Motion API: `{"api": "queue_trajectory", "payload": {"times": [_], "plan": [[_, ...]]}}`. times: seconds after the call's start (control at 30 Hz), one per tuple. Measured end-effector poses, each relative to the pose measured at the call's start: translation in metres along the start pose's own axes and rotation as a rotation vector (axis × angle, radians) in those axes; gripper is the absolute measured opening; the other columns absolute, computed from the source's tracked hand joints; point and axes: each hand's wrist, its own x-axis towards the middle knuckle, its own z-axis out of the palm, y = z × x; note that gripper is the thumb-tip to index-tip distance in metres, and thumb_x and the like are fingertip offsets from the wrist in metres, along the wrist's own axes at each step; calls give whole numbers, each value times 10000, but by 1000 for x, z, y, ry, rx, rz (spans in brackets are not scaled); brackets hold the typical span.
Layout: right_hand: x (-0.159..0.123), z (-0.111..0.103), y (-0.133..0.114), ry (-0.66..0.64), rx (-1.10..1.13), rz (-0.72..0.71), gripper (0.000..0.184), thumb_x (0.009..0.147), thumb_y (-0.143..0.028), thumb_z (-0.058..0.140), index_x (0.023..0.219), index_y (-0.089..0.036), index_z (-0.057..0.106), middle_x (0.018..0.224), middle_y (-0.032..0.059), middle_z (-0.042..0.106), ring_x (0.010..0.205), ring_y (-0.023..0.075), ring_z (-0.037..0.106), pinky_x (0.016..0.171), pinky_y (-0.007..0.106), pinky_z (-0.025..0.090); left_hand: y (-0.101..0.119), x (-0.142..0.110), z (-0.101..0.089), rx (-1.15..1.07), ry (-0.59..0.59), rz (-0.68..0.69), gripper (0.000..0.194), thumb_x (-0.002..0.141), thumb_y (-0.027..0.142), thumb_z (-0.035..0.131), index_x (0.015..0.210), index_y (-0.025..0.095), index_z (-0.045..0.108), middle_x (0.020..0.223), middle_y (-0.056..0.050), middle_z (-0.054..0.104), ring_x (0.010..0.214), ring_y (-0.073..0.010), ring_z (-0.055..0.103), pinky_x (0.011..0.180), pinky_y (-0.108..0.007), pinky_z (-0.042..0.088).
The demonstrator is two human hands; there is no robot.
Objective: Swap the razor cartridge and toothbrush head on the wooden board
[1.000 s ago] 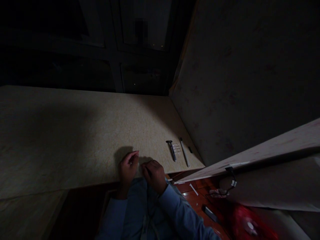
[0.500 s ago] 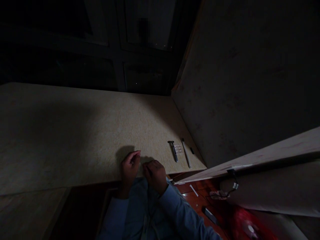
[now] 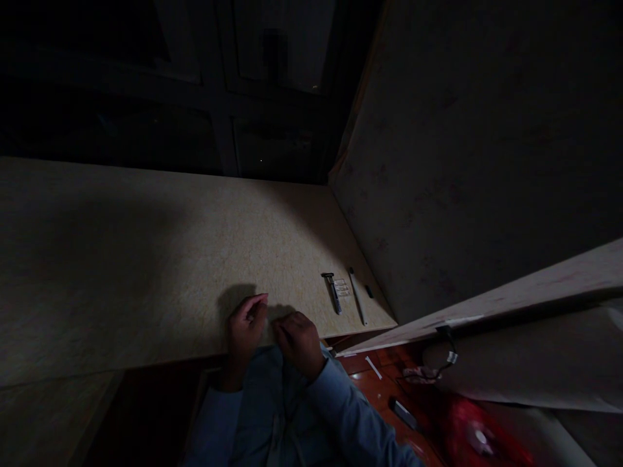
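Note:
My left hand (image 3: 247, 325) rests at the counter's front edge, fingers curled and the thumb drawn to the fingertips; nothing shows in the small gap between them. Just right of it is my right hand (image 3: 299, 338), closed with its fingers bent inward. Whatever its fingers may hold is hidden in the dim light. The two hands are apart. On the counter (image 3: 195, 259), to the right of both hands, lie a razor (image 3: 333, 293), a small clear packet with print (image 3: 342, 288), a toothbrush (image 3: 359, 296) and a small dark piece (image 3: 368, 291).
A patterned wall (image 3: 462, 162) rises along the counter's right end, and a dark window (image 3: 272, 143) stands behind it. Down on the reddish floor (image 3: 363, 383) are a white strip (image 3: 374, 368), a dark-and-silver object (image 3: 405, 414) and a red plastic bag (image 3: 462, 428). A cable (image 3: 448, 350) hangs nearby.
The whole view has shifted slightly, so everything appears a little further left. Both hands keep nearly the same pose, and the things on the counter stay put.

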Motion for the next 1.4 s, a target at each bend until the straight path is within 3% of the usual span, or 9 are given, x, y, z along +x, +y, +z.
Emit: {"api": "queue_trajectory", "payload": {"times": [0.33, 1.07, 1.4], "plan": [[-3, 2, 2, -51, -36, 35, 191, 977, -236, 521, 945, -202, 707, 835, 66, 713, 804, 200, 642, 743, 320, 524, 1, 0, 0, 43, -5, 24, 319, 838, 439, 609, 944, 179, 759, 956, -105, 780, 850, -226, 732, 737, -320, 588], [-1, 2, 0, -25, -35, 21, 233, 989, -240, 499, 900, -188, 708, 801, 65, 705, 772, 196, 621, 727, 318, 514, 0, 0, -1, 60, -22, 3, 341, 835, 455, 618, 962, 169, 754, 952, -110, 775, 842, -227, 726, 751, -324, 577], [-1, -1, 2, 12, 114, 11, 225, 977, -243, 513, 929, -193, 727, 851, 55, 748, 793, 185, 658, 762, 306, 528, -4, 2, -1, 65, -16, 0, 343, 828, 449, 612, 965, 166, 752, 982, -114, 774, 880, -240, 729, 789, -352, 581]]}}
